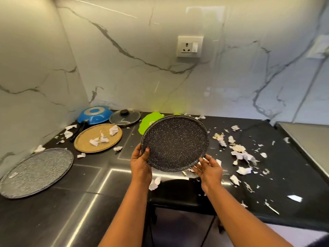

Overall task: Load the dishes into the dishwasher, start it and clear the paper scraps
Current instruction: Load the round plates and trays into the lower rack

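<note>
Two bare forearms reach in from the bottom edge. The left hand (140, 163) pinches the near-left rim of a black speckled round plate (175, 142), thumb on the upper face and fingers hidden beneath. The right hand (209, 168) lies flat against the lower-right rim with fairly straight fingers, propping rather than clasping. The plate is held above the dark stone desk (53, 211), its face tilted toward the camera. This is probably a two-point hold to steady a wide, thin disc for carrying.

- White torn paper scraps (238, 154) lie thick to the right of the plate; a few sit on a tan round woven tray (98, 138) to the left.
- A grey speckled round platter (35, 172) rests near the left front edge.
- An upturned blue frying pan (94, 114) and a glass lid with a black knob (124, 117) sit against the back wall.
- A lime green plate (147, 122) is partly hidden behind the held plate.

No dishwasher is in view. There is open room straight back toward the person. The tray on the left and the corner walls limit any sideways swing.
</note>
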